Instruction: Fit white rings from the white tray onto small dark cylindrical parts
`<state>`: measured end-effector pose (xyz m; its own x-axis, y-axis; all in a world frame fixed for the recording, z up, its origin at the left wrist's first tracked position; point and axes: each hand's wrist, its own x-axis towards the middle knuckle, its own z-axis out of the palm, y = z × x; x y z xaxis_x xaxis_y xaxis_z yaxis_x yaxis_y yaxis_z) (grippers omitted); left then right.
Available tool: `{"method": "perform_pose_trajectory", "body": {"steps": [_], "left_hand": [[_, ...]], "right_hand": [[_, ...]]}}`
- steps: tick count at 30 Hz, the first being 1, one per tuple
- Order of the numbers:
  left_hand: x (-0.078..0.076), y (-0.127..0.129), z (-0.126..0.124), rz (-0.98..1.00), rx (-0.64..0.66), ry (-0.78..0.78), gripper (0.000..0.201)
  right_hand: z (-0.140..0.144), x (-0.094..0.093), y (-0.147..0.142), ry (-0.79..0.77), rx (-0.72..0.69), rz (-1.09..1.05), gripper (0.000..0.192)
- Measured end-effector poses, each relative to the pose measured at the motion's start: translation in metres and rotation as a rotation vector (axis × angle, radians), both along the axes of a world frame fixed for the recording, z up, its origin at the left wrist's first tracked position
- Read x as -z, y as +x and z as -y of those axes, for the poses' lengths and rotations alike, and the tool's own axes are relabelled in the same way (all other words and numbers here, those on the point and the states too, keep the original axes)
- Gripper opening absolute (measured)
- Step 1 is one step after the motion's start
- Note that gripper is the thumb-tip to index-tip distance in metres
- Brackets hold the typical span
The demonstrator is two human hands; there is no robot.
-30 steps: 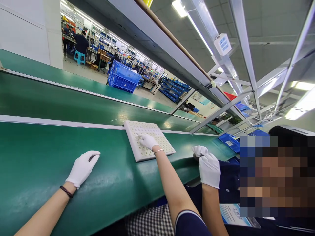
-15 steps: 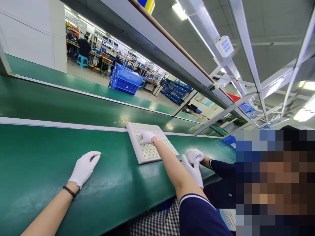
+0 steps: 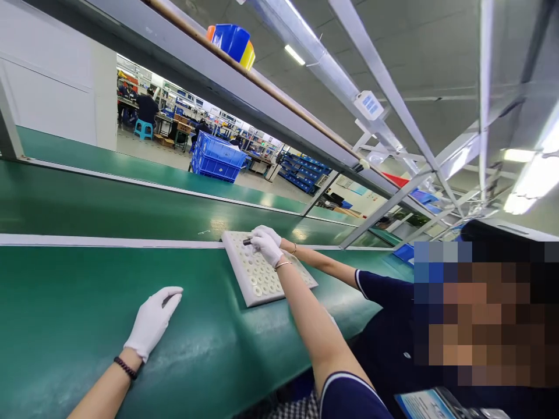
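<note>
My gloved left hand [image 3: 154, 322] lies flat, fingers loose, on the green surface [image 3: 65, 302]. My right hand [image 3: 267, 249] pinches, perhaps, a small dark part [image 3: 247, 241] over the white perforated tray [image 3: 257, 278].

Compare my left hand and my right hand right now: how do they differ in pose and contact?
The left hand lies flat, palm down, on the bare green belt, touching nothing else. The right hand reaches out over the white perforated tray, beside a co-worker's hand near a small dark part. Both wear white gloves.
</note>
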<state>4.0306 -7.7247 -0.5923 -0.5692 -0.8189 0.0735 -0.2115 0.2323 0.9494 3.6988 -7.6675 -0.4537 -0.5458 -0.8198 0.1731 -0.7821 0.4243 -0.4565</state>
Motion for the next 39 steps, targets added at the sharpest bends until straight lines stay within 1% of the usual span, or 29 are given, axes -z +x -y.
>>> {"method": "perform_pose_trajectory", "body": {"steps": [1,4,5,6,7,8,9,11,13,15,17,20,23,26,28,31,34,36,39], "left_hand": [[-0.001,-0.001,-0.003,-0.035,0.026,0.033,0.041],[-0.002,-0.003,-0.011,-0.078,0.086,0.113,0.061],[-0.001,-0.004,-0.012,-0.068,0.097,0.116,0.066],[0.000,-0.004,-0.012,-0.049,0.094,0.103,0.067],[0.002,-0.004,-0.010,-0.022,0.076,0.077,0.065],[0.003,-0.003,-0.007,0.007,0.047,0.041,0.060],[0.005,-0.002,-0.004,0.037,0.013,0.000,0.055],[0.005,-0.001,0.002,0.087,-0.057,-0.061,0.046],[0.002,0.000,0.005,0.104,-0.071,-0.059,0.044],[-0.002,0.000,0.003,0.114,-0.045,-0.013,0.046],[-0.005,-0.003,-0.002,0.127,-0.014,0.024,0.047],[-0.006,-0.007,-0.011,0.117,-0.016,-0.004,0.042],[-0.003,-0.010,-0.014,0.112,-0.028,-0.103,0.037],[-0.002,-0.008,-0.014,0.143,-0.022,-0.175,0.035],[-0.003,-0.006,-0.014,0.149,-0.022,-0.165,0.035],[-0.007,-0.005,-0.016,0.132,-0.014,-0.107,0.035],[-0.009,-0.004,-0.018,0.125,-0.011,-0.068,0.036],[-0.008,-0.004,-0.018,0.101,-0.034,-0.050,0.036],[-0.004,-0.004,-0.016,0.021,-0.073,-0.006,0.035]], "right_hand": [[0.000,0.016,0.019,-0.005,-0.042,0.083,0.026],[-0.004,0.071,0.086,-0.026,-0.210,0.456,0.028],[-0.004,0.089,0.109,-0.069,-0.293,0.780,0.030],[-0.003,0.105,0.130,-0.105,-0.342,1.041,0.034],[-0.001,0.119,0.149,-0.115,-0.365,1.181,0.039],[0.001,0.131,0.163,-0.142,-0.375,1.244,0.042],[0.003,0.140,0.174,-0.172,-0.374,1.248,0.044],[0.006,0.150,0.186,-0.222,-0.380,1.155,0.048],[0.005,0.154,0.187,-0.233,-0.403,1.027,0.051],[-0.001,0.154,0.184,-0.217,-0.412,0.922,0.050],[-0.006,0.152,0.181,-0.204,-0.396,0.898,0.046],[-0.012,0.148,0.179,-0.210,-0.370,1.003,0.045],[-0.012,0.144,0.178,-0.199,-0.358,1.116,0.048],[-0.012,0.140,0.177,-0.202,-0.363,1.166,0.048],[-0.013,0.137,0.178,-0.211,-0.361,1.185,0.046],[-0.015,0.133,0.179,-0.239,-0.348,1.211,0.045],[-0.016,0.133,0.179,-0.257,-0.348,1.217,0.044],[-0.016,0.136,0.179,-0.289,-0.386,1.247,0.044],[-0.015,0.143,0.179,-0.346,-0.481,1.267,0.050]]}}
